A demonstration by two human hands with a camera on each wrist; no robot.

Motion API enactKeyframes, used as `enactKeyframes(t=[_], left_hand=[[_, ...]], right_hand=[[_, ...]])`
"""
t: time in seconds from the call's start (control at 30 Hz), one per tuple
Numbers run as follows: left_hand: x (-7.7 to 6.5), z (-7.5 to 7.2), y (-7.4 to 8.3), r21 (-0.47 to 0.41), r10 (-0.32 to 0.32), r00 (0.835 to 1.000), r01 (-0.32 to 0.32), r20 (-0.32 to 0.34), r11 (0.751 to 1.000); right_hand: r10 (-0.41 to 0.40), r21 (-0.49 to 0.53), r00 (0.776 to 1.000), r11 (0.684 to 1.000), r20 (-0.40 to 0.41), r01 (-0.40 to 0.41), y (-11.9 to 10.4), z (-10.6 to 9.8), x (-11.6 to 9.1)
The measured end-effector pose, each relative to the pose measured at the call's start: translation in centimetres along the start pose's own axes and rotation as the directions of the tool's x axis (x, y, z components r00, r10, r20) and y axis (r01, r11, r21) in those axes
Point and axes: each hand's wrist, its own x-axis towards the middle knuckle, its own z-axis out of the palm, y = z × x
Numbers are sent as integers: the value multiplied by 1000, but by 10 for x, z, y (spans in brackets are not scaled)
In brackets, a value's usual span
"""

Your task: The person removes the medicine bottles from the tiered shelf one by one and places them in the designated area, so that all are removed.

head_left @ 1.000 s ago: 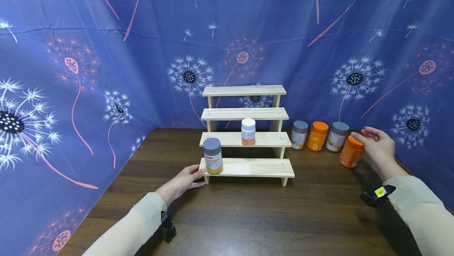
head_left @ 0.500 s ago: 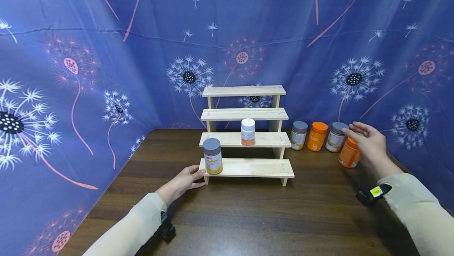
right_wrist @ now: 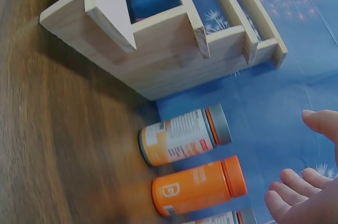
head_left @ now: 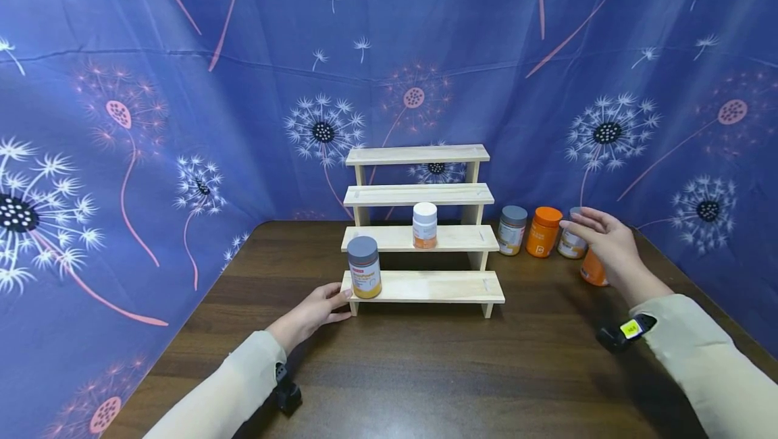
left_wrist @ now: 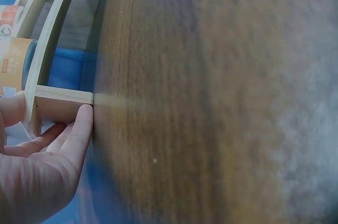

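My left hand (head_left: 313, 311) grips the left end of the bottom step of a four-step wooden display rack (head_left: 425, 287). In the left wrist view its thumb lies on the board's edge and its fingertips touch the end leg (left_wrist: 63, 102). Beside that thumb stands a grey-lidded supplement jar (head_left: 365, 275). My right hand (head_left: 610, 250) hovers at the right with thumb and fingers apart, nothing between them. It overlaps a grey-lidded jar (head_left: 571, 245) and largely covers an orange jar (head_left: 592, 270). Left of it are another orange jar (head_left: 542, 236) and another grey-lidded jar (head_left: 512, 233).
A small white-capped bottle (head_left: 425, 228) stands on the rack's second step. Dark wood-grain table (head_left: 425, 371) lies under everything. A blue dandelion-print cloth (head_left: 516, 88) hangs behind and along the left side. Each wrist carries a small black camera.
My right hand has moved left from beside the nearer orange jar to over it and the grey-lidded jar. The left hand stays on the rack; the jars have not moved.
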Motion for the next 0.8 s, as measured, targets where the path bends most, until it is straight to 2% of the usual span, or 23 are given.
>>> enactKeyframes(t=[0.07,0.27,0.5,0.8], left_hand=[[0,0,0,-2,-2,1000,2,-2,1000],[0,1,1,-4,-8,1000,8,-9,1000],[1,2,2,-12,-13,1000,13,-10,1000],[0,2,2,-22,-5,1000,4,-8,1000]], right_hand=[[-12,5,1000,1000,15,12,-1,3,0],[-22,109,995,994,93,12,-4,13,-2],[-28,13,994,1000,109,27,-13,30,-5],[-99,69,985,994,138,90,-19,43,-7]])
